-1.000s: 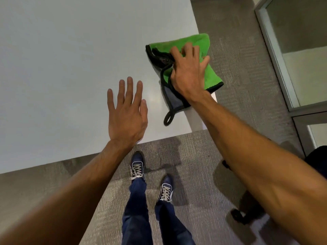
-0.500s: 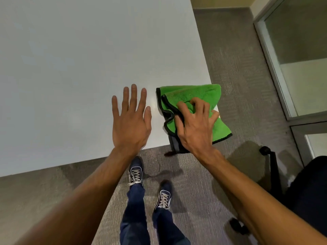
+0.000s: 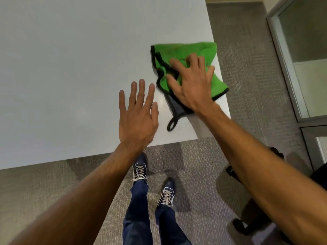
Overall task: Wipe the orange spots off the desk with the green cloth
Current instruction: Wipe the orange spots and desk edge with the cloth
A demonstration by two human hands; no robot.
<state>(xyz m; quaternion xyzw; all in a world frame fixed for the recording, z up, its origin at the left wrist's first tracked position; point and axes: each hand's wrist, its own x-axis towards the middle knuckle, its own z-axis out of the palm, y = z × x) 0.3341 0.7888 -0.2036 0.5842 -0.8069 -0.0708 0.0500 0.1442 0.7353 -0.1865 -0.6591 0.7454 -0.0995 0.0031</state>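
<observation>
The green cloth (image 3: pixel 182 52), edged in black with a grey underside and a black hanging loop, lies bunched on the white desk (image 3: pixel 70 68) near its right front corner. My right hand (image 3: pixel 192 85) presses down on the cloth with fingers spread and curled into the fabric; it is blurred by motion. My left hand (image 3: pixel 138 114) rests flat on the desk just left of the cloth, fingers apart and holding nothing. No orange spots show on the visible desk surface; whatever lies under the cloth is hidden.
The desk's front edge runs below my left wrist, and its right edge passes under the cloth. Grey carpet (image 3: pixel 247 50) lies beyond. A black office chair base (image 3: pixel 247 225) stands at lower right. A glass partition (image 3: pixel 304 50) is on the right. My feet stand below the desk edge.
My right hand has slid the cloth away from the desk's front edge, back onto the surface along the right side. My left hand has stayed flat on the desk.
</observation>
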